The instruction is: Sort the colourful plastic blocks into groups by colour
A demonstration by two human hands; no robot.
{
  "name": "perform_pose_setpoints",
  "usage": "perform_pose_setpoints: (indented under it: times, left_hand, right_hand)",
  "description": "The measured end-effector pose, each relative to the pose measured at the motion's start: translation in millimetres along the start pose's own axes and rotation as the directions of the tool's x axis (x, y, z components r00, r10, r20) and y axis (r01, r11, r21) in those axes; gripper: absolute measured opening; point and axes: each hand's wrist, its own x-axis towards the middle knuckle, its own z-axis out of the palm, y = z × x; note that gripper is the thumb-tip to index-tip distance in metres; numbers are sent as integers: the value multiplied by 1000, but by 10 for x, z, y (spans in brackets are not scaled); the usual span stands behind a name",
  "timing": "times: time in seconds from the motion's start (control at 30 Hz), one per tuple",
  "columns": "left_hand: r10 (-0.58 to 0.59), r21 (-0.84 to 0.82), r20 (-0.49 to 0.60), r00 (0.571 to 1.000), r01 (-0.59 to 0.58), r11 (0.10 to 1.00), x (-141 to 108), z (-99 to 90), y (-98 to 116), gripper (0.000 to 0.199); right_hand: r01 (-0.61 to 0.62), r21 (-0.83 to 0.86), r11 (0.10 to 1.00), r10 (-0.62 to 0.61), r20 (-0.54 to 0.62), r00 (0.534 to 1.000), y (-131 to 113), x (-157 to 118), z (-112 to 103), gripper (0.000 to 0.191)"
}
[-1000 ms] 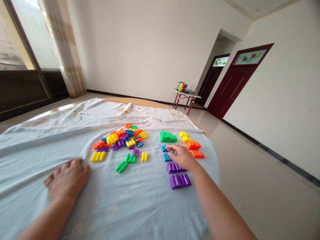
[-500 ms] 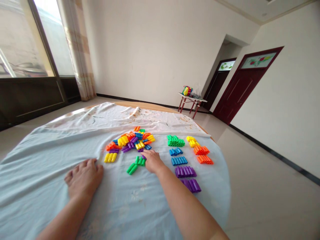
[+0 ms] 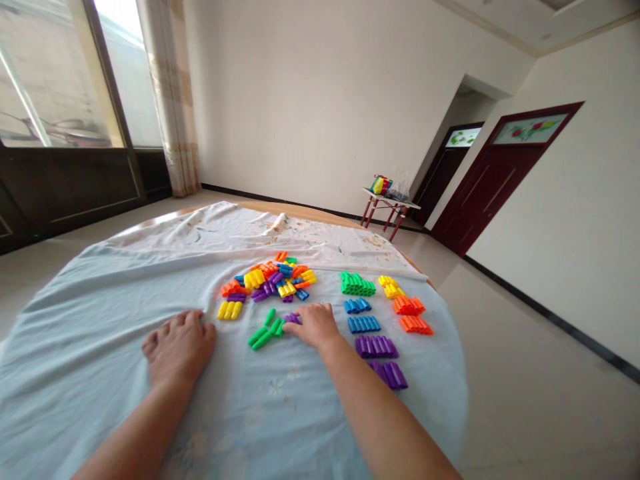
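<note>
My left hand (image 3: 180, 347) lies palm down on the cloth, fingers apart, holding nothing. My right hand (image 3: 316, 325) pinches a purple plastic tube block (image 3: 291, 319) between thumb and fingers, just right of several green tube blocks (image 3: 267, 332). Behind it is a mixed pile of tube blocks (image 3: 273, 280) in orange, yellow, blue and purple. A yellow tube block (image 3: 229, 311) lies between the pile and my left hand. To the right, blocks are grouped by colour: green (image 3: 357, 284), blue (image 3: 364, 325), purple (image 3: 377, 347), yellow (image 3: 391, 287) and orange (image 3: 409, 306).
A wrinkled pale blue cloth (image 3: 240, 407) covers the round table, with a white patterned cloth (image 3: 320, 237) at its far side. Beyond stands a small side table (image 3: 390, 204) bearing a colourful bag (image 3: 381, 185) and a clear plastic bag (image 3: 401, 187).
My right hand has drawn back from the pile, with the purple tube block now between its fingers. The nearby green blocks have shifted slightly. My left hand still rests on the cloth.
</note>
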Motion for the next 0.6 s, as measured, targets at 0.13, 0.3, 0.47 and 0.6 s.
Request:
perform_pose_setpoints:
  times: [0.13,0.3,0.47,0.6]
  left_hand:
    - [14,-1,-7,1000,-14,1000,-4,10,-12,52]
    - [13,-7,-4,1000,-13,1000,-4,1,-3,52]
    - [3,-9,-1,1000,-3,1000,-7,-17,6,51]
    - [-1,3,9,1000,1,1000,-23,-49,22,52]
  right_hand:
    - [85,79,993,-83,-27,996,69,2,-23,42]
    - [282,156,947,-294,60,954,85,19,5,50]
    - [210,113,971,-216,46,975,52,-2,-1,39]
    - [167,89,982,-170,27,985,56,-24,-2,41]
